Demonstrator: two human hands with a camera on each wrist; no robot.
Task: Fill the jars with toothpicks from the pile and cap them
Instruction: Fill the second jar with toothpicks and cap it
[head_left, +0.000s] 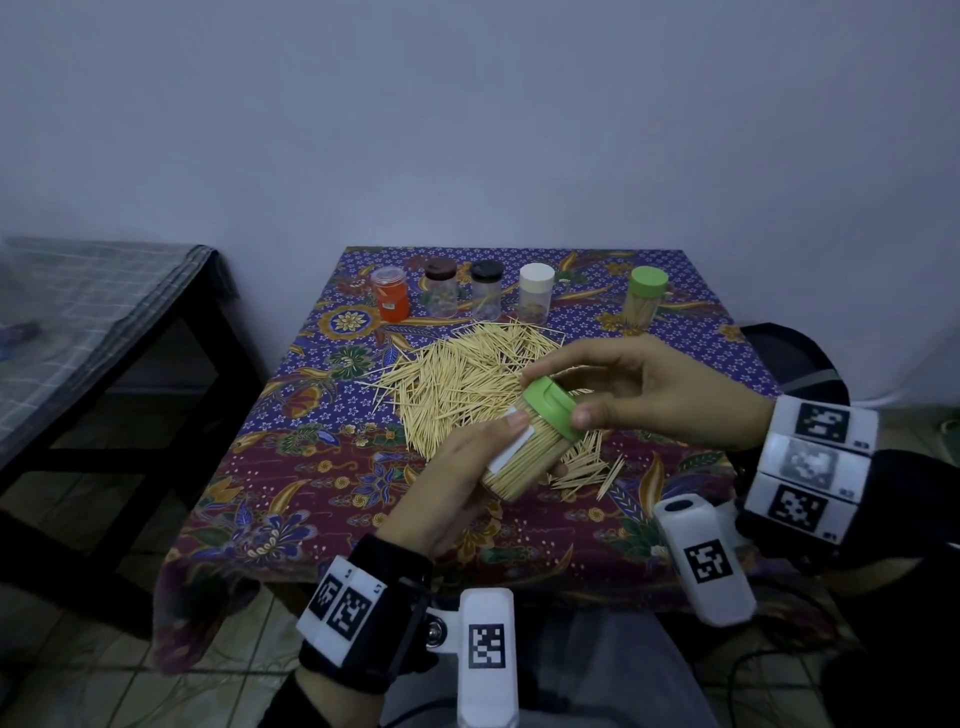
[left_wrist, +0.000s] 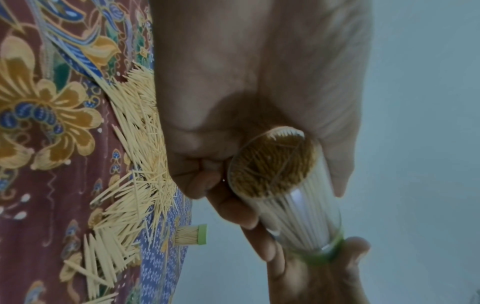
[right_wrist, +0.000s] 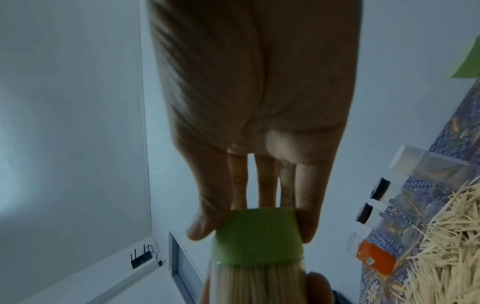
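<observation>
A full jar (head_left: 524, 457) is held tilted above the counter's (head_left: 322, 457) near edge, gripped round its body by the left hand (head_left: 447, 483). Its green cap (head_left: 553, 408) is pinched by the right hand (head_left: 649, 389). The pile (head_left: 467, 384) lies mid-counter.

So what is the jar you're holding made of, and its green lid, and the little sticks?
The jar looks like clear, glossy plastic, perhaps glass: the sticks show straight through its wall. The green lid looks like smooth matte plastic, solid in colour. The toothpicks look like pale bare wood, thin with pointed ends. The left hand holds the jar; the right hand has the lid in its grip.
</observation>
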